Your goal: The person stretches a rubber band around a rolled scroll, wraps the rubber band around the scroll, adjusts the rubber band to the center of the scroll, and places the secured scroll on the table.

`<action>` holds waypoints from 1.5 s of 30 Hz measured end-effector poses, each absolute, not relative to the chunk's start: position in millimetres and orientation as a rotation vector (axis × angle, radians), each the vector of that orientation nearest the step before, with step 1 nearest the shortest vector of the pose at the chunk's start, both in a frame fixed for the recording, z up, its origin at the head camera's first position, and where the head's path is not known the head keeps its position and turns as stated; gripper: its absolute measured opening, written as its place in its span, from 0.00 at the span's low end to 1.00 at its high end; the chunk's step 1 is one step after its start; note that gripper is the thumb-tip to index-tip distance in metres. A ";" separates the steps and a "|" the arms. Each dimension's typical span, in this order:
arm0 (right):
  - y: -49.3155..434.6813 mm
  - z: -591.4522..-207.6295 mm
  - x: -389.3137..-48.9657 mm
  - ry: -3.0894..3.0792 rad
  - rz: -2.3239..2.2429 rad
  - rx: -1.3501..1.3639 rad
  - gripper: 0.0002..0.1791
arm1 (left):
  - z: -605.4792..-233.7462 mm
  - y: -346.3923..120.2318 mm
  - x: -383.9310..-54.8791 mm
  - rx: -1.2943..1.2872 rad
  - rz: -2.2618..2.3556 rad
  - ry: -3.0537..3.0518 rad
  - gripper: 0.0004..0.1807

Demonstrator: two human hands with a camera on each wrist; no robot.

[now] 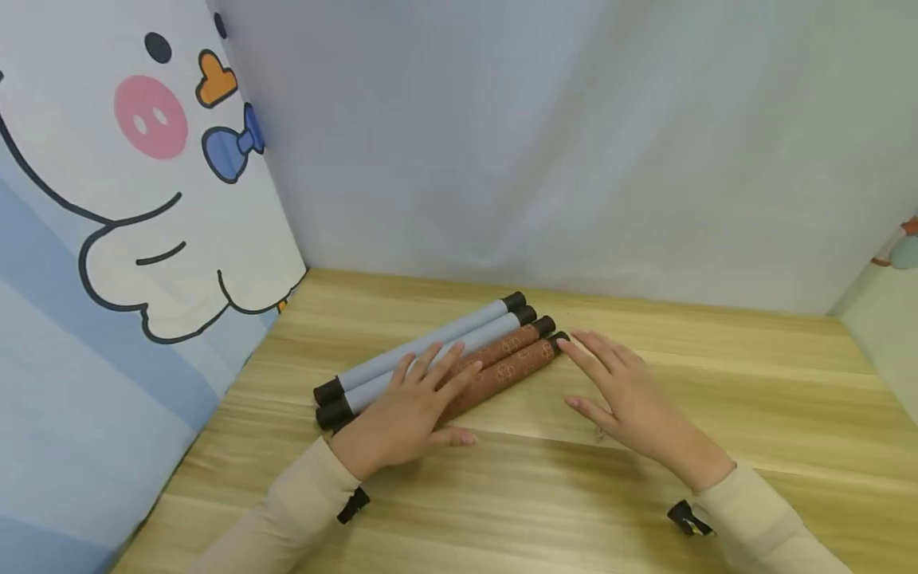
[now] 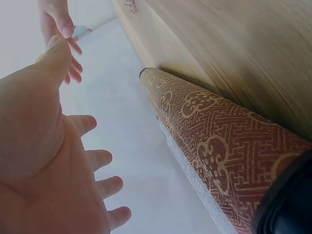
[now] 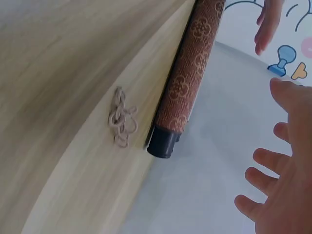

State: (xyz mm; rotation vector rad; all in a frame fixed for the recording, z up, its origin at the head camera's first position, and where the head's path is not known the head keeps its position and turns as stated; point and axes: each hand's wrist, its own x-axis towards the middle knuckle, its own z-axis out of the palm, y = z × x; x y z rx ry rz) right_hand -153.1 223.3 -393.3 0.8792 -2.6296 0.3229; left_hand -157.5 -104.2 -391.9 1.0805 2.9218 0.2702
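Rolls on a wood-grained surface [image 1: 538,510]. Two blue rolls [image 1: 421,343] lie behind two brown rolls [image 1: 511,371], side by side and slanting, with dark caps [image 1: 514,301] at their ends. The left hand [image 1: 403,416] extends over them, fingers spread, holding nothing; the right hand [image 1: 631,395], likewise spread and unladen, hangs just beside their right ends. A knotted cord [image 3: 121,119] lies near the front brown roll. Handling (judged): probably light, fairly stiff and apt to roll; coverings may crease. The caps look smooth, so a light grip inboard of both ends suits.
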 end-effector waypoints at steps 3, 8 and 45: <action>229.1 -393.0 -152.0 -2.641 0.328 0.857 0.40 | -390.5 -105.1 -157.1 1.096 0.265 2.920 0.48; 234.0 -396.3 -152.8 -2.653 0.318 0.840 0.38 | -388.2 -105.5 -156.8 1.114 0.251 2.924 0.49; 208.9 -391.7 -143.4 -2.740 0.895 0.828 0.06 | -394.8 -53.0 -149.8 1.387 0.558 2.909 0.26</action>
